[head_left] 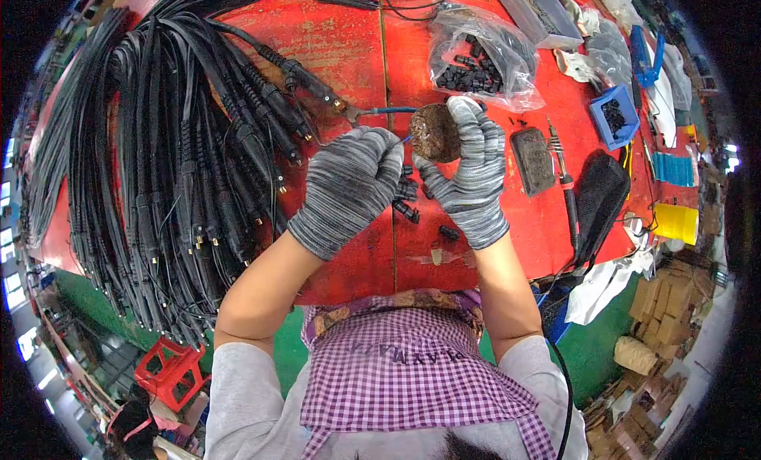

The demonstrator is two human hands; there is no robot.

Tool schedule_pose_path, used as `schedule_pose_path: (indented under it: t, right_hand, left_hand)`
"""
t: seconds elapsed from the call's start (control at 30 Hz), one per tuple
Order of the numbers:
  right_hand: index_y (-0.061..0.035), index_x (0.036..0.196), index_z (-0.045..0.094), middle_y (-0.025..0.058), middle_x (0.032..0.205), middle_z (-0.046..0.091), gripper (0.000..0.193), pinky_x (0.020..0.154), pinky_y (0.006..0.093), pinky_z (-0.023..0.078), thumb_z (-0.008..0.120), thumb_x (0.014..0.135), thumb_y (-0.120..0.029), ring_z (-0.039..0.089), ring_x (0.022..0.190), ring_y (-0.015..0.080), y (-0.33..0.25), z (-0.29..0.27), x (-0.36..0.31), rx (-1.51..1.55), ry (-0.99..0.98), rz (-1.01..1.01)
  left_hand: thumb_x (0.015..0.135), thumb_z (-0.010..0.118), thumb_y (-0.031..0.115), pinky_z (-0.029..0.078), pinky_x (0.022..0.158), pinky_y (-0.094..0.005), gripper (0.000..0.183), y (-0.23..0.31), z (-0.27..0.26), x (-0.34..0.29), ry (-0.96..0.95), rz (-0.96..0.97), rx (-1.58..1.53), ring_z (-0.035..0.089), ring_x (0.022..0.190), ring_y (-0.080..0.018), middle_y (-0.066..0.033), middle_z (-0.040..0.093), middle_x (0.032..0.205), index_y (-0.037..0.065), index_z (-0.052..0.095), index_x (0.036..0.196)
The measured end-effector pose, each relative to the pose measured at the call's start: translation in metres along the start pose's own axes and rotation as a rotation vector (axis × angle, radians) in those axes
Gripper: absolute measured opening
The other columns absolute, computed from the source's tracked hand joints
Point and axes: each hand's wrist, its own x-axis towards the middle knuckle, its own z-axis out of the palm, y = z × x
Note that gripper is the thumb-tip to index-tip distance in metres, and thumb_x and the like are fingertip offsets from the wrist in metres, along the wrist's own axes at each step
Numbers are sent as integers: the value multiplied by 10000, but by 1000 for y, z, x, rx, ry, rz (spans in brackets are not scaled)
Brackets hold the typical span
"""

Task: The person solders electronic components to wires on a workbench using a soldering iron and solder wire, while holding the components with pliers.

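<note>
Both my hands wear grey striped knit gloves over the red tabletop (pixel 333 274). My right hand (pixel 468 170) grips a round brown lump (pixel 434 133) with a glossy, rough face, thumb below and fingers along its right side. Beside it, my left hand (pixel 349 182) is closed in a pinch on a thin blue strand (pixel 408 139) that points toward the lump; most of it is hidden in the fingers. Blue-handled pliers (pixel 392 109) lie just beyond my hands. Small black connector parts (pixel 407 212) sit on the table between my wrists.
A big bundle of black cables (pixel 170 143) with plugs covers the left side. Behind my hands stands a clear bag (pixel 519 71) of black parts. To the right are a worn rectangular block (pixel 533 160), a soldering iron (pixel 567 182), a black pouch (pixel 600 194) and a blue bin (pixel 626 131).
</note>
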Motion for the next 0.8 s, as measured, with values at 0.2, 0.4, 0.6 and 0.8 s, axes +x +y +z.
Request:
schedule_pose_path:
  t: [0.2, 0.4, 0.6, 0.8]
  right_hand:
    - [-40, 1195, 373, 129, 1093, 486, 776, 854, 365, 376, 752, 527, -147, 466, 977, 280, 10, -9, -6, -82, 7, 79]
    - [-7, 1171, 391, 163, 1030, 488, 763, 822, 386, 390, 754, 532, -210, 478, 928, 308, 55, -4, -34, -94, 35, 410]
    - [7, 1128, 417, 160, 996, 511, 761, 812, 376, 402, 764, 516, -283, 495, 921, 301, 65, 5, -22, -95, 31, 462]
    - [-25, 1136, 421, 139, 985, 531, 756, 806, 385, 402, 754, 525, -322, 498, 897, 300, 59, 15, -8, -215, -29, 400]
  left_hand:
    - [742, 576, 62, 458, 596, -304, 56, -2, -6, -3, 44, -32, -131, 579, 649, -237, -112, 586, 704, 38, 591, 790]
    - [784, 541, 44, 439, 638, -231, 89, -6, -18, -16, -20, -248, -402, 558, 686, -117, -40, 593, 749, 25, 589, 857]
    - [777, 559, 44, 449, 619, -219, 94, -15, -15, -32, 6, -487, -716, 557, 663, -87, -46, 601, 730, 21, 597, 860]
    - [809, 495, 7, 413, 649, -192, 121, -18, -18, -38, -47, -498, -671, 489, 673, -57, -6, 577, 781, 3, 569, 905]
